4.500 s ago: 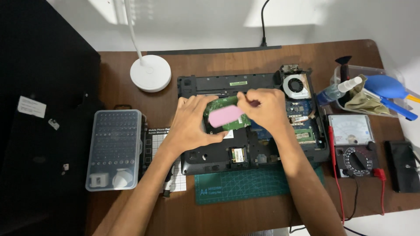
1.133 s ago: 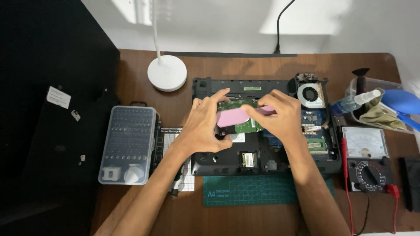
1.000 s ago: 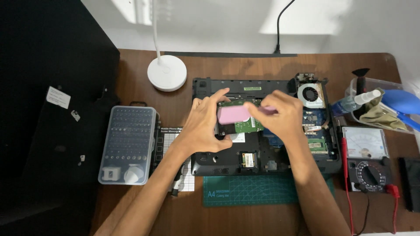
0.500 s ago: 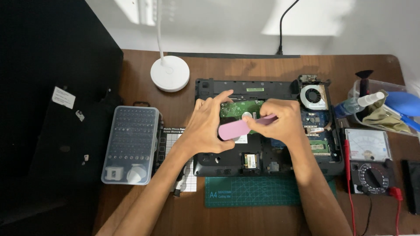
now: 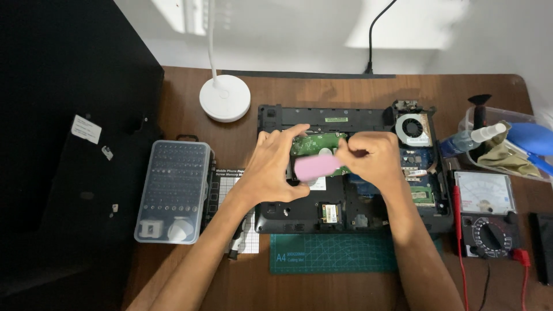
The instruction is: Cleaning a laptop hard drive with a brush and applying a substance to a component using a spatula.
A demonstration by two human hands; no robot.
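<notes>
Hands over opened laptop base on wooden desk. Left hand and right hand both pinch pink oblong piece, blurred, raised just above green circuit board. Piece looks light and small, likely easy to drop; best gripped by ends. Board beneath likely fragile. Bit case left, multimeter right.

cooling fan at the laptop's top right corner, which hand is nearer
Right. The right hand is just left of the cooling fan; the left hand sits farther left, beyond the pink tool.
</notes>
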